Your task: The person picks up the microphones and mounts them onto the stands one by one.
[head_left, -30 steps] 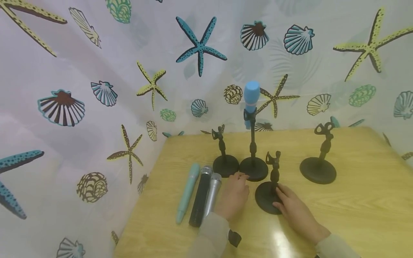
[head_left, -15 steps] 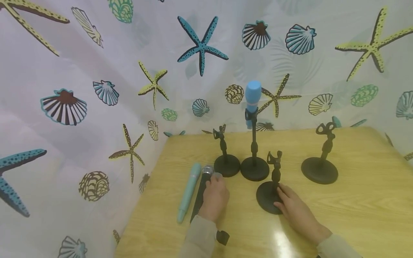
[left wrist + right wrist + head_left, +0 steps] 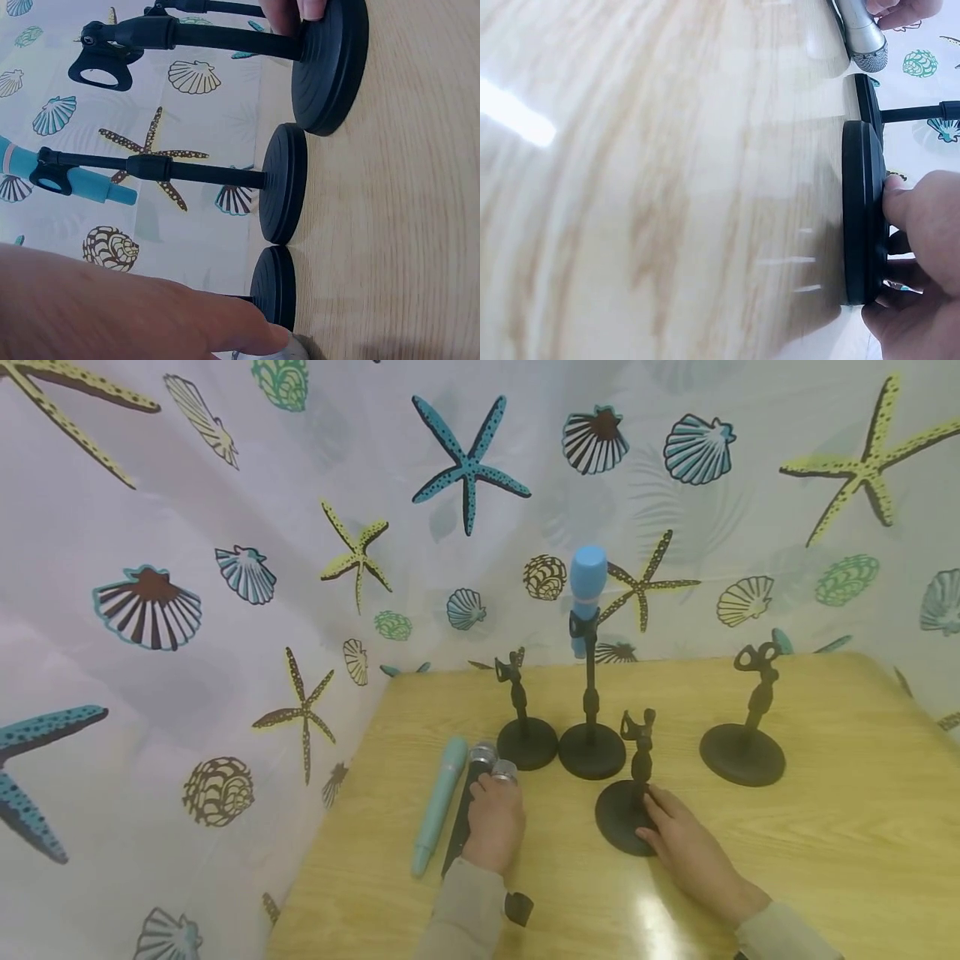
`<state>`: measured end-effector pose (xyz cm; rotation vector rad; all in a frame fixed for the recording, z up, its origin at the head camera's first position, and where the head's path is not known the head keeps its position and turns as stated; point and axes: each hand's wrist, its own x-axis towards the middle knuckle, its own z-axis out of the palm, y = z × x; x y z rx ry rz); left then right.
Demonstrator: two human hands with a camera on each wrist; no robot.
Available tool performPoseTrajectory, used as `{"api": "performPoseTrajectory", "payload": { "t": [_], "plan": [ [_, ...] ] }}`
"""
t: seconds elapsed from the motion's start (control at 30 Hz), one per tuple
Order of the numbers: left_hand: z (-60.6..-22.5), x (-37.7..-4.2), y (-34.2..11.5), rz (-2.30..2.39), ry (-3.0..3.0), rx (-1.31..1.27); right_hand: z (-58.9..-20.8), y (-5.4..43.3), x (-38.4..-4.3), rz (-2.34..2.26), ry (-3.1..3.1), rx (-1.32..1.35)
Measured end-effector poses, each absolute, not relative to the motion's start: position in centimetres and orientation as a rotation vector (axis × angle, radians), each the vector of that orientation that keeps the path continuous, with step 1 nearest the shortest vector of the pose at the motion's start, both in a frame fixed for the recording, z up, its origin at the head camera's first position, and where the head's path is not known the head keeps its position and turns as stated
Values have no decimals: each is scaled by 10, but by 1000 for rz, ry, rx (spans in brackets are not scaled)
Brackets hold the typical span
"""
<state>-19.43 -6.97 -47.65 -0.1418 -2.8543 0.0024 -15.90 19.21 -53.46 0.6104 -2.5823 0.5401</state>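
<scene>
My left hand [image 3: 497,822] holds a silver microphone [image 3: 506,770], its fingers curled over the body just below the mesh head; most of the body is hidden beneath the hand. The same silver microphone [image 3: 861,30] shows at the top of the right wrist view, with fingertips on it. A black microphone [image 3: 459,835] and a mint-green one [image 3: 437,810] lie alongside to the left. My right hand [image 3: 693,858] grips the front black microphone stand [image 3: 621,818] low down, with fingers at the post and thumb on the round base. This stand's clip holds nothing.
Behind stand two more black stands: a short one [image 3: 527,745] and a taller one [image 3: 592,752] bearing a blue microphone [image 3: 588,578]. Another stand [image 3: 742,754] is at the right. A patterned curtain [image 3: 420,568] backs the wooden table [image 3: 847,827].
My left hand has moved left from beside the stand bases onto the silver microphone, then slightly down along it. My right hand stays on the front stand.
</scene>
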Motion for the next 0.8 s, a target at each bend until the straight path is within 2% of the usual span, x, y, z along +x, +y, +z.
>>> {"api": "performPoseTrajectory", "payload": {
  "t": [0.47, 0.63, 0.8],
  "plan": [
    [-476, -186, -63, -155, -3146, -118, -535, 194, -159, 541, -2593, 598],
    [-471, -184, -65, -467, -3183, -147, -535, 195, -158, 538, -2586, 588],
    [-473, -184, -72, -936, -3229, -38, -534, 195, -157, 556, -2606, 584]
  ]
}}
